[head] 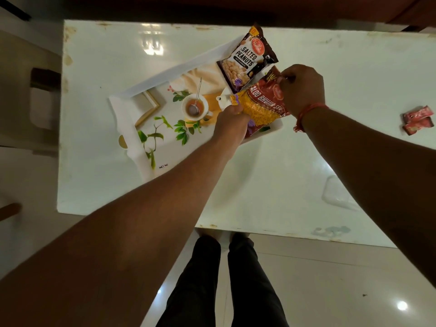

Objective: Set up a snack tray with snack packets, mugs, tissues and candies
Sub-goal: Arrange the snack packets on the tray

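Observation:
A white tray (122, 119) with a printed tea-and-leaves picture lies at an angle on the white table (271, 173). A brown salted peanuts packet (246, 59) rests on the tray's far right end. Beside it, a red and yellow aloo bhujia packet (260, 102) lies over the tray's right part. My left hand (232, 125) grips that packet's near left corner. My right hand (303, 88) pinches its far right edge. A red thread circles my right wrist.
Two small red candy wrappers (417, 119) lie near the table's right edge. A chair (42, 107) stands off the table's left side. My legs and feet show below the table's near edge, on a glossy tiled floor.

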The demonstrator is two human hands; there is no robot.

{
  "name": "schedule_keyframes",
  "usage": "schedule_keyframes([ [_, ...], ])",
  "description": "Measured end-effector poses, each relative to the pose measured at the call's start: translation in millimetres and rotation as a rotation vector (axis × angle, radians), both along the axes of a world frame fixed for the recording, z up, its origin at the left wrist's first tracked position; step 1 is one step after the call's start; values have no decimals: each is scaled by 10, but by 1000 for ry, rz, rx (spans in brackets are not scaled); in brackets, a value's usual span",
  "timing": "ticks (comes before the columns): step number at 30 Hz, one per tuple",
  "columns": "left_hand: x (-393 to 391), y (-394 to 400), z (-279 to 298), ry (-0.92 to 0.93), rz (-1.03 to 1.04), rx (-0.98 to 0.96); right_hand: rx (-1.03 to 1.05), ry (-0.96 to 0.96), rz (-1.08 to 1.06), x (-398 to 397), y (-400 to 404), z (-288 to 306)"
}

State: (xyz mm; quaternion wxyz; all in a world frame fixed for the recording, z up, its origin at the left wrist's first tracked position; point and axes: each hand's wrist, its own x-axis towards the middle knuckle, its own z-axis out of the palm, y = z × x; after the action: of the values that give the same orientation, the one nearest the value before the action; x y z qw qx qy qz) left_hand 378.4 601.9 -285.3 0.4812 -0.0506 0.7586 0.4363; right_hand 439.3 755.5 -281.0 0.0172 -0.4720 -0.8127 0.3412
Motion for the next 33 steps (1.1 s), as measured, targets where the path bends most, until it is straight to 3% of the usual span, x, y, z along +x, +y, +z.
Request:
schedule_keyframes([
  [11,-69,-175,-116,131,-29,-49,32,42,-37,172,-77,-47],
  [16,-103,-513,-51,426,-303,-127,70,10,2,310,-208,9],
  [20,-203,-952,105,778,-643,-163,211,-84,137,350,-422,196],
  [23,-307,-1245,257,911,-735,-238,337,-145,308,304,-613,347],
  [27,-423,-1589,420,1002,-747,-379,391,-179,528,185,-886,523],
  [33,-783,-2147,587,961,-776,-502,392,-280,763,-409,-1559,668],
])
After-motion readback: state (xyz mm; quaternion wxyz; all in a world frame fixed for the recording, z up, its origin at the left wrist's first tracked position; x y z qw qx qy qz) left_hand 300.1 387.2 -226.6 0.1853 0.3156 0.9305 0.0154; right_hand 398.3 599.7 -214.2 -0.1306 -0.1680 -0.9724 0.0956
